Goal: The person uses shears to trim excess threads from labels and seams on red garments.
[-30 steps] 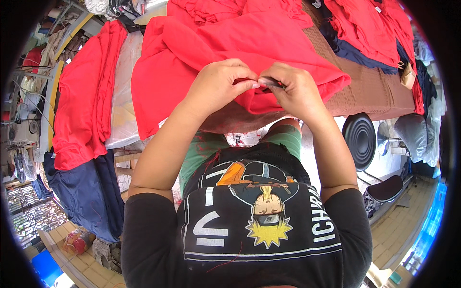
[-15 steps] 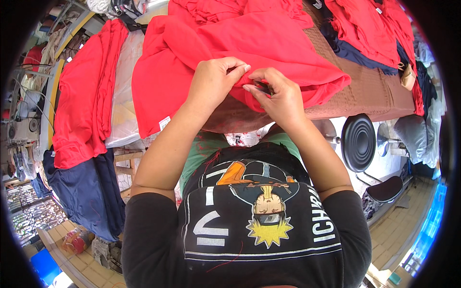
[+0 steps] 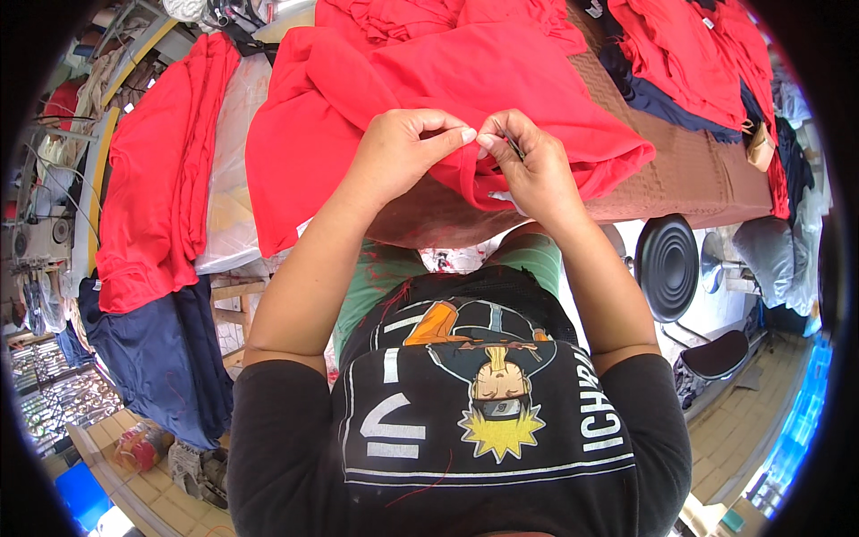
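Note:
A large red garment (image 3: 438, 76) lies in loose folds over the table in front of me. My left hand (image 3: 407, 148) pinches the edge of its cloth between thumb and forefinger. Close beside it, thumb tips nearly meeting, my right hand (image 3: 528, 157) pinches the same edge. A small dark metal tool (image 3: 514, 143) shows between the fingers of my right hand; most of it is hidden, so its kind is unclear. Below the right hand, a small white label (image 3: 501, 195) peeks out at the garment's near fold.
A brown cloth (image 3: 689, 170) covers the table. More red and navy garments (image 3: 680, 63) are heaped at the far right. To the left hang a red garment (image 3: 157, 179) and a navy one (image 3: 170, 358). A black round stool (image 3: 667, 267) stands right of the table.
My right hand has turned and shifted slightly up and right, its fingers closing on the cloth edge by my left thumb. The dark tool shows less; a white label has appeared below the hand.

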Motion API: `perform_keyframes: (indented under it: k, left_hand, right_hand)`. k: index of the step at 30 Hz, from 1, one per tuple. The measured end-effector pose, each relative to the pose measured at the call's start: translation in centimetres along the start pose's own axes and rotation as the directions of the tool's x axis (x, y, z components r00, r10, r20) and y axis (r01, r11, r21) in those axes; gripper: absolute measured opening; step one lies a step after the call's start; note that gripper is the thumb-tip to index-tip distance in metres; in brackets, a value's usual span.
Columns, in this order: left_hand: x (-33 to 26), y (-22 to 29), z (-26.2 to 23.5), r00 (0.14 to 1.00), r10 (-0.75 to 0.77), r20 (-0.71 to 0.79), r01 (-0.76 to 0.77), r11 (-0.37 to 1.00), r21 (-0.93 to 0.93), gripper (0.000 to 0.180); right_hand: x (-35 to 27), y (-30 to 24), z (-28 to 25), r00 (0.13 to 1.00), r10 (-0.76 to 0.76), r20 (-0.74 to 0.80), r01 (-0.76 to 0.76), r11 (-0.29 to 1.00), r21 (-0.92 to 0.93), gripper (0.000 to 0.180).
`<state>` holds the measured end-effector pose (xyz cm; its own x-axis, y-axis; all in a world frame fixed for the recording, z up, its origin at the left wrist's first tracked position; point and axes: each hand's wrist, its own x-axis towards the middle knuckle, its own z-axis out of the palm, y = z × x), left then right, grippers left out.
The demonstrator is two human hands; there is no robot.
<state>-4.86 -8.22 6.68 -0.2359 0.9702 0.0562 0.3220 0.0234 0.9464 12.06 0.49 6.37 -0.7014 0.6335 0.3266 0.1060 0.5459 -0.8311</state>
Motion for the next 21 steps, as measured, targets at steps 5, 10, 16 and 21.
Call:
perform_keyframes:
  k: [5, 10, 16, 21]
  left_hand:
    - [-0.2, 0.7, -0.5, 0.992, -0.043, 0.116, 0.038, 0.998, 0.050, 0.018]
    - [-0.6, 1.2, -0.5, 0.992, 0.098, 0.083, -0.111, 0.980, 0.165, 0.015]
    - [-1.0, 1.6, -0.1, 0.999, 0.004, 0.047, -0.006, 0.999, 0.047, 0.014]
    - [-1.0, 1.6, -0.4, 0.995, -0.033, 0.090, 0.036, 0.999, -0.040, 0.015]
  right_hand:
    - [0.2, -0.2, -0.6, 0.992, 0.000, 0.122, 0.003, 1.000, -0.022, 0.010]
    - [0.3, -1.1, -1.7, 0.971, 0.051, 0.234, -0.041, 0.998, -0.047, 0.010]
    - [0.4, -1.1, -3.8, 0.972, 0.065, 0.225, -0.036, 0.991, -0.130, 0.016]
    - [0.2, -2.5, -5.3, 0.954, 0.105, 0.281, -0.016, 0.953, -0.303, 0.023]
